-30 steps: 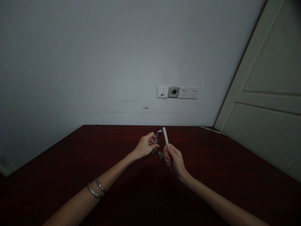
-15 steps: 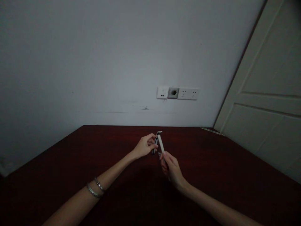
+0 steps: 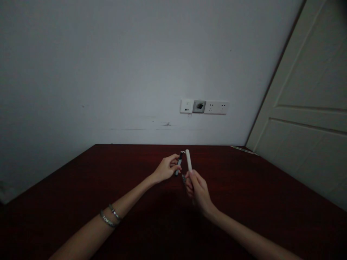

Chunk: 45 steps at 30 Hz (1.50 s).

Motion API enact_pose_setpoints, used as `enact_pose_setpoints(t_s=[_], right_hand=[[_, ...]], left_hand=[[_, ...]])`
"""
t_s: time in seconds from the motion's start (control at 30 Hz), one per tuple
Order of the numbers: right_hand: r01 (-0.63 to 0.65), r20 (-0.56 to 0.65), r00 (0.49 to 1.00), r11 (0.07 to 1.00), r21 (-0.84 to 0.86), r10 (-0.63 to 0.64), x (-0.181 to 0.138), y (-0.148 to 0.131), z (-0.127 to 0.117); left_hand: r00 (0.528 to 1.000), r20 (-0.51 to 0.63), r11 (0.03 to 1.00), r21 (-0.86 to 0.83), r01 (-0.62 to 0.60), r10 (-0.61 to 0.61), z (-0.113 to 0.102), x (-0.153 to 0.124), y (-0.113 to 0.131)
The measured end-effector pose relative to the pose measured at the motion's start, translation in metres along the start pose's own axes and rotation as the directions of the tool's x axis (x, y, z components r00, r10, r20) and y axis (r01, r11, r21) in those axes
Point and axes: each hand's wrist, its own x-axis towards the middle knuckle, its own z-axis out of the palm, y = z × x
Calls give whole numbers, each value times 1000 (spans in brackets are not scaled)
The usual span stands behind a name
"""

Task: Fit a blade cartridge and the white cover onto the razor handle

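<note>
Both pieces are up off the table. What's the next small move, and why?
Probably tip the white stick in the right hand slightly left onto the metal tip of the dark piece pinched in the left hand: their tops stand side by side, nearly touching.

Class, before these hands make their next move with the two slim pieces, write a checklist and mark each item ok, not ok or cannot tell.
1. Left hand grips the dark slim piece: ok.
2. Right hand grips the white stick by its lower end: ok.
3. Both pieces held above the table: ok.
4. Upper tips of the two pieces touching: cannot tell, too small and dim.
5. Small part between the hands clear of the right fingers: cannot tell.
</note>
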Motion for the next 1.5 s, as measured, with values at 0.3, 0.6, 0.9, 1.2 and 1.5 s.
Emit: enact_pose_setpoints(t_s=[0.3, 0.6, 0.9, 1.2, 1.5], right_hand=[[-49, 64, 997, 996, -72, 53, -6, -3, 6], [-32, 131, 990, 991, -130, 50, -5, 2, 0], [4, 48, 999, 997, -79, 0, -3, -3, 4], [73, 8, 997, 996, -57, -72, -5, -6, 5], [69, 22, 997, 997, -35, -68, -6, -9, 2]], left_hand=[[1000, -12, 1000, 1, -19, 19, 0, 0, 0], [1000, -4, 1000, 2, -17, 17, 1, -1, 7], [1000, 11, 1000, -5, -21, 21, -1, -1, 6], [997, 20, 996, 45, -74, 73, 3, -3, 6], [998, 17, 996, 51, -69, 68, 5, -3, 7]])
